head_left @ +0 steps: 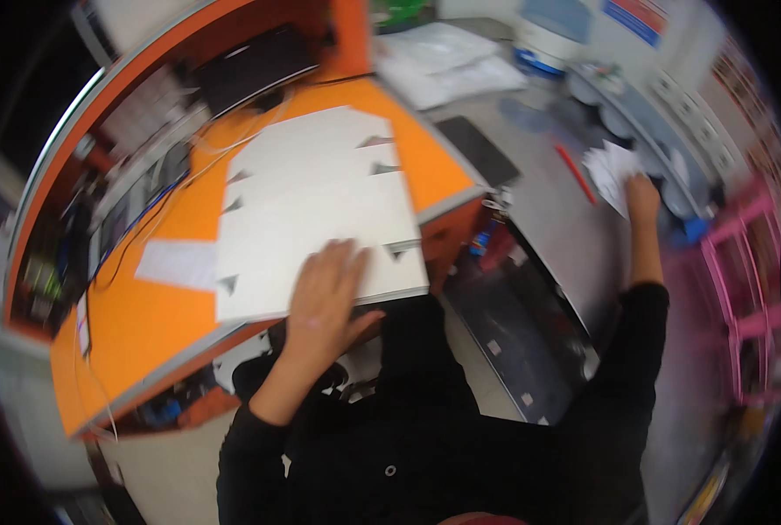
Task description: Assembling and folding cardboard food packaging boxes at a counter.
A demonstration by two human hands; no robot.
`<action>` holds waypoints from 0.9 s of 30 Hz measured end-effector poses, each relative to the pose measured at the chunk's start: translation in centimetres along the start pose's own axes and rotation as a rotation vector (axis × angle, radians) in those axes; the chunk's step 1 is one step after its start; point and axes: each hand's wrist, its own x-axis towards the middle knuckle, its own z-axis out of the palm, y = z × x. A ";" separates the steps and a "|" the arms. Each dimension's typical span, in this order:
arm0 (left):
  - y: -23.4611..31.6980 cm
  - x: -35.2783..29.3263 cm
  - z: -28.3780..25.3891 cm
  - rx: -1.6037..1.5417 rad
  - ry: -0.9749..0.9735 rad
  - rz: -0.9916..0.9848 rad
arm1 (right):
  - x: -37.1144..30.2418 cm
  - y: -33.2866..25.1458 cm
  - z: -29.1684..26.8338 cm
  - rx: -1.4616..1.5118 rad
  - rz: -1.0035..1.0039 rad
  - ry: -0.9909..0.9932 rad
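Note:
My left hand (325, 297) lies with its fingers stretched out over the near edge of a flat stack of white cardboard sheets (311, 192). Dark triangular notches show along both sides of the stack, which covers much of the orange desk top (145, 306). Far off to the right, my right hand (642, 194) has its fingers closed on some crumpled white paper (612, 171) above the grey counter. Part of that paper is hidden behind the fingers. Close by on the counter lies a thin red stick-like thing (575, 173).
A dark monitor (255, 68) stands at the back of the desk, with cables beside it. White plastic packages (447, 63) and a dark flat pad (478, 150) lie on the grey counter (574, 236). A pink rack (740, 297) stands at the far right.

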 end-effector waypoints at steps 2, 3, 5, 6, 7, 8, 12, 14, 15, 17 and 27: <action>-0.5 0.0 1.7 0.082 -0.049 0.008 | -2.1 0.4 4.3 0.185 0.075 0.041; -0.3 -0.2 1.6 0.128 -0.035 -0.029 | -2.6 -2.5 2.6 0.274 0.078 0.114; -0.3 0.3 3.1 0.212 0.064 -0.032 | -2.3 -1.8 0.6 0.439 0.119 -0.130; -0.4 0.2 3.6 0.265 0.141 0.020 | -2.7 -0.5 0.4 0.475 0.024 -0.159; -0.7 0.1 3.1 0.272 0.144 -0.004 | -2.6 -0.7 -0.6 0.479 0.000 -0.152; -0.9 0.3 2.6 0.243 0.165 0.052 | -2.1 -1.3 -2.2 0.494 0.036 -0.271; -2.6 1.1 -1.7 0.071 0.157 0.156 | -1.0 -7.2 -9.7 0.745 -0.026 0.097; -3.9 1.1 -5.2 0.077 0.169 0.153 | -1.9 -14.2 -19.9 1.037 -0.403 0.142; -4.8 0.7 -6.9 0.069 0.174 0.172 | -2.6 -18.0 -24.7 1.076 -0.547 0.122; -5.6 -0.5 -10.0 0.056 0.181 0.191 | -3.5 -23.9 -29.7 1.254 -0.780 0.277; -10.9 -14.4 -18.8 0.529 0.005 0.008 | -14.9 -33.1 -40.8 1.170 -1.053 0.738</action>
